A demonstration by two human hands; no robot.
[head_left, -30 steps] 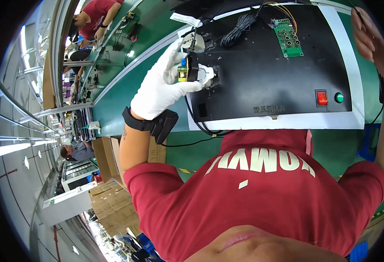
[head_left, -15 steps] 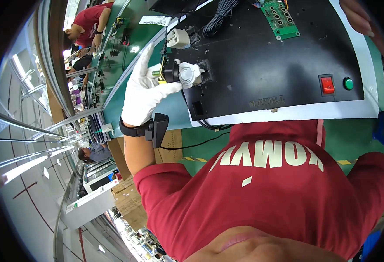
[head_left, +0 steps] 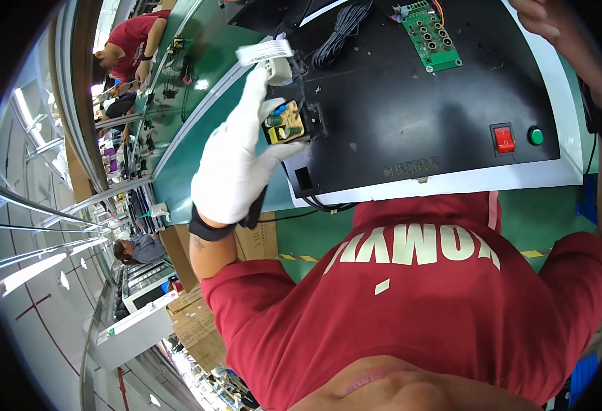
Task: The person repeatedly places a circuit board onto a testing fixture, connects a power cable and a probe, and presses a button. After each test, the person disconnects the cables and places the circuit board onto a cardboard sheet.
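While earlier it sat lower, the gloved left hand [head_left: 236,164] now lifts, fingers clamped on a small yellow part [head_left: 284,125].

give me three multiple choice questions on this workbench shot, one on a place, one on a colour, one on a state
1. Where is the green circuit board?
A. at the far side of the black panel
B. on the floor
C. in the left hand

2. What colour is the rocker switch?
A. blue
B. red
C. white

3. What is the gloved left hand doing?
A. resting empty
B. gripping a small yellow-faced part
C. pressing the green button

Answers: 1 A, it lies at the panel's far edge; 2 B, red beside the green button; 3 B, fingers close around the part.
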